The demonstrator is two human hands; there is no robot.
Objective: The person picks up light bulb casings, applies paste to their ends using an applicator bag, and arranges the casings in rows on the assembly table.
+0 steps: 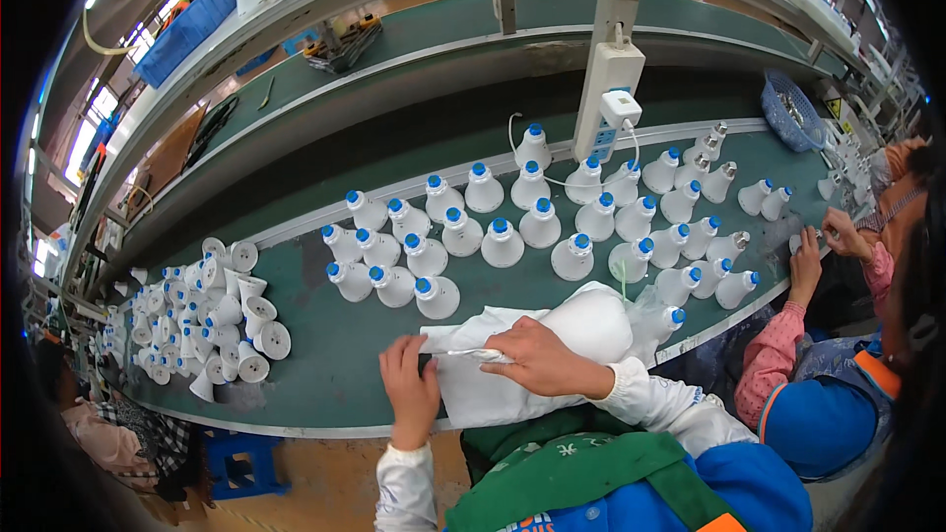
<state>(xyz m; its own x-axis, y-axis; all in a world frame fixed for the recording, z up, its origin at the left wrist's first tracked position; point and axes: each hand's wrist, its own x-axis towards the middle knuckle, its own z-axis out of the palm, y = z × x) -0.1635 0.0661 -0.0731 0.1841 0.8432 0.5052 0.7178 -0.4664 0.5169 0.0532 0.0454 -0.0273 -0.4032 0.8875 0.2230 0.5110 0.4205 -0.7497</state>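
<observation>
A crumpled white sheet [473, 399], soft like cloth or thin plastic, lies at the front edge of the bench before me. My right hand [542, 357] is closed on a folded strip of it, fingers pointing left. At the sheet's left edge is my left hand [409, 386], its finger and thumb apart with a dark gap between them. Under my right forearm the sheet bulges into a rounded white mass [589, 323]. Beside that, a clear plastic bag [645, 320] lies against a blue-tipped white bulb body [670, 321]. Several more white cone-shaped bulb bodies [503, 244] stand beyond my hands, blue tips up.
Many bulb bodies lie heaped [197, 320] on the left of the green bench [325, 394]. A post carries a power strip [609, 89] with a white plug [621, 106] and cable. Far right stands a blue basket [791, 113]; a co-worker's hands [806, 261] work nearby. A blue stool [241, 463] is below left.
</observation>
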